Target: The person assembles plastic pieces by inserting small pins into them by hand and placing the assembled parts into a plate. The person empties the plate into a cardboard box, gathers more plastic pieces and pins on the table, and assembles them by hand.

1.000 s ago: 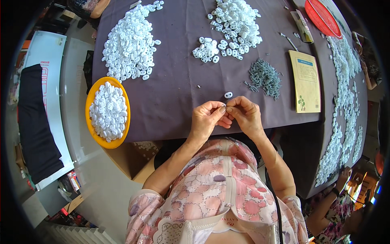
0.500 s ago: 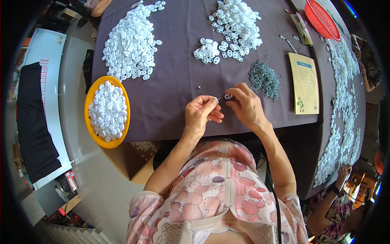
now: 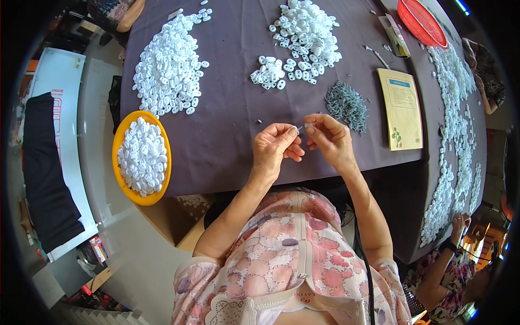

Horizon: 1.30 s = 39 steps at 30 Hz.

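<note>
Just above the table's near edge, my left hand (image 3: 271, 149) pinches a small white piece between thumb and fingertips, with a thin grey pin (image 3: 299, 128) sticking out to the right. My right hand (image 3: 333, 142) is closed on a white oval plastic piece (image 3: 309, 125), held close to the pin's tip. Whether pin and piece touch is too small to tell. Beyond my right hand is a pile of small grey pins (image 3: 347, 106). A single small pin (image 3: 259, 121) lies on the cloth past my left hand.
White two-holed pieces form a large left heap (image 3: 167, 65), a far heap (image 3: 309, 35) and a small heap (image 3: 268, 72). More fill a yellow bowl (image 3: 146, 201) at the left edge. A booklet (image 3: 402, 108) and red basket (image 3: 422, 23) lie right. Other people sit around.
My right hand has brought its white piece nearer the pin in my left hand, and the piece has turned. The whole view has shifted slightly.
</note>
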Tool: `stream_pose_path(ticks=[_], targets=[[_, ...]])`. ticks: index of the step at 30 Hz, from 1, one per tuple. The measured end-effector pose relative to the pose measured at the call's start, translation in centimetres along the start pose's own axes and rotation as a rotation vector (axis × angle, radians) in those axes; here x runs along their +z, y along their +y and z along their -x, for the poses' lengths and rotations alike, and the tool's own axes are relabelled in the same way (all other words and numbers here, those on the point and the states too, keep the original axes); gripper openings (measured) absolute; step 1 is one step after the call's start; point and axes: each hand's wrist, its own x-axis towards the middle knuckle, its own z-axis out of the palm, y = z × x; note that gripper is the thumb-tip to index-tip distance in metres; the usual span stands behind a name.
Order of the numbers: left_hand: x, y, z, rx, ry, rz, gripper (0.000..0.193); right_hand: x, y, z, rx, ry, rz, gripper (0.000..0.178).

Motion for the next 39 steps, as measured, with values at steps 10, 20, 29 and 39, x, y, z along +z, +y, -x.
stream_pose_path(ticks=[10, 20, 29, 39], targets=[[0.8, -0.3, 0.0, 0.013, -0.009, -0.053, 0.012, -0.5, 1.2, 0.8, -0.048, 0.131, -0.148, 0.013], [1.6, -0.1, 0.2, 0.077, 0.0, -0.13, 0.012, -0.4, 1.3, 1.0, -0.049, 0.07, -0.23, 0.016], [1.4, -0.3, 0.4, 0.089, 0.01, -0.189, 0.012, -0.2, 1.3, 1.1, -0.03, 0.068, -0.167, 0.016], [0.6, -1.0, 0.0, 0.081, -0.03, -0.178, 0.01, 0.2, 1.4, 0.9, -0.009, 0.069, -0.167, 0.014]])
